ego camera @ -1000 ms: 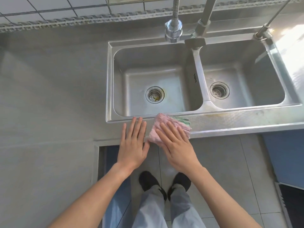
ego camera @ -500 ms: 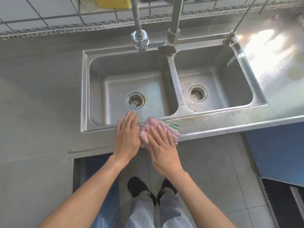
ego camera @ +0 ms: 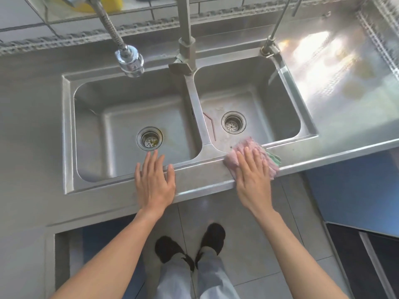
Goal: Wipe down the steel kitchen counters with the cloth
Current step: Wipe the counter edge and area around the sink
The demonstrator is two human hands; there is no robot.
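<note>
A pink cloth (ego camera: pixel 248 145) with a green layer showing at its right edge lies on the front rim of the steel counter (ego camera: pixel 205 180), in front of the right basin. My right hand (ego camera: pixel 253 178) presses flat on the cloth, fingers spread over it. My left hand (ego camera: pixel 154 182) rests flat and open on the same rim in front of the left basin, holding nothing. The two hands are well apart.
A double steel sink (ego camera: pixel 194 104) fills the middle, with a flexible spray faucet (ego camera: pixel 129 59) over the left basin and a post (ego camera: pixel 185 39) at the divider. Sunlit counter (ego camera: pixel 345 83) extends right. Tiled floor and my dark shoes (ego camera: pixel 190 244) lie below.
My right hand has slid the cloth rightward along the front rim, from beside my left hand to in front of the right basin. The left hand stayed on the rim; the view shifted.
</note>
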